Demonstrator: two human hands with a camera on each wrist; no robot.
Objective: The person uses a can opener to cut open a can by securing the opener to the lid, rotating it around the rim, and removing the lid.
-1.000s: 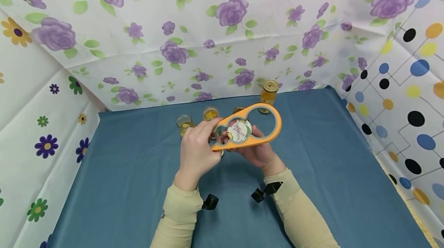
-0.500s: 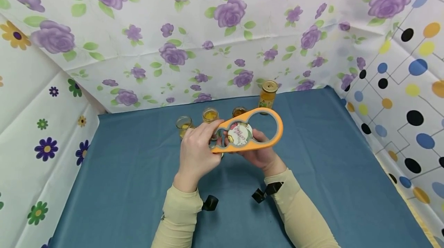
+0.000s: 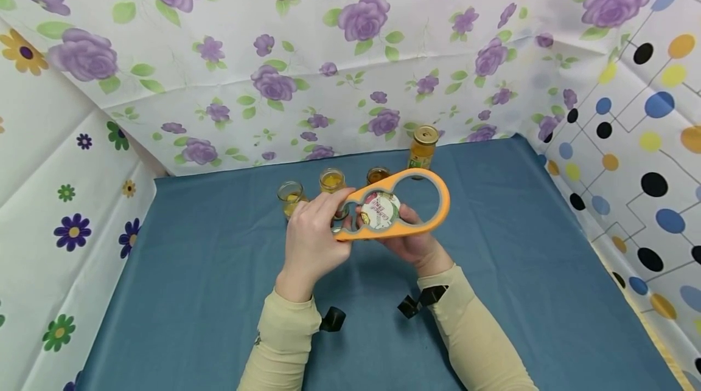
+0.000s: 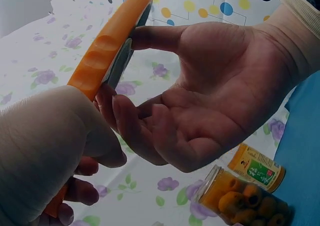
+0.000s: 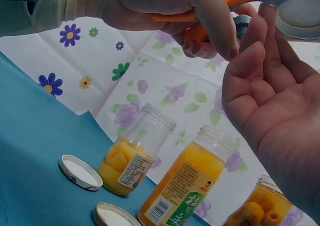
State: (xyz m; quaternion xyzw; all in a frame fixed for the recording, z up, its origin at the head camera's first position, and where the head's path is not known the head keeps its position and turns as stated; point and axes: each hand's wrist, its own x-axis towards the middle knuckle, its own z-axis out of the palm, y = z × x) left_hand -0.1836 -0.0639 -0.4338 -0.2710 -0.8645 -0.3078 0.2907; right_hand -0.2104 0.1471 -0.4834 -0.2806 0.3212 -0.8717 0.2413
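My left hand (image 3: pixel 314 236) grips the narrow end of an orange jar opener (image 3: pixel 441 196) with grey-lined round holes, raised above the table. A white printed jar lid (image 3: pixel 380 210) sits in the opener's middle hole; its pale underside shows in the right wrist view. From below and to the right, my right hand (image 3: pixel 413 242) pinches the lid at the opener, its thumb on one side and fingertips on the other in the left wrist view. Its other fingers are loosely bent, palm turned up. The opener hides part of the fingers in the head view.
Behind the hands stand open glass jars of fruit: one at left (image 3: pixel 290 194), one (image 3: pixel 331 179) beside it, and a darker one (image 3: pixel 378 174). A tall jar with its gold lid on (image 3: pixel 424 143) stands at the back. Loose lids (image 5: pixel 80 172) lie on the blue cloth.
The opener and lid have shifted slightly downward and to the right, with the lid's print turned a little. Both hands keep their holds.
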